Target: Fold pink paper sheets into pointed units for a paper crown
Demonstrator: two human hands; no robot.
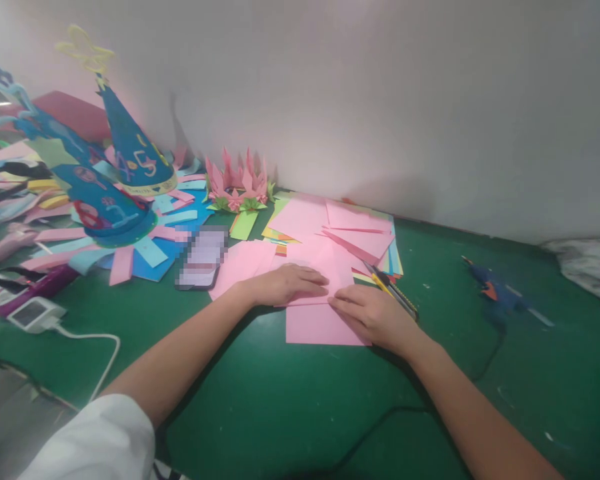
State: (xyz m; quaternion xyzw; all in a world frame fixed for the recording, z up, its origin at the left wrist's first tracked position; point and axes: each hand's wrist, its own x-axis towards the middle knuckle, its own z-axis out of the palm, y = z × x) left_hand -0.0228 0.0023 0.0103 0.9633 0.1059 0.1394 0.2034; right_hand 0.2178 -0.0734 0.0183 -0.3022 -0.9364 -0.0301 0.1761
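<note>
A pink paper sheet (320, 325) lies on the green table with its front part sticking out below both hands. A paper edge runs across it just under my fingers; whether it is a fold or a second sheet I cannot tell. My left hand (287, 283) rests flat on the pink paper, fingers stretched to the right. From the right, my right hand (375, 313) lies on the same paper with its fingers pointing left, close to the left fingertips. Beside the right hand is a yellow and black utility knife (393, 291).
Behind the hands lies a stack of pink and coloured paper (305, 217). A phone (203, 259), a pink paper crown (239, 180) and blue cone hats (135, 137) stand or lie leftward. A blue glue gun (500, 287) with a dark cord lies right. A white charger (36, 313) is far left.
</note>
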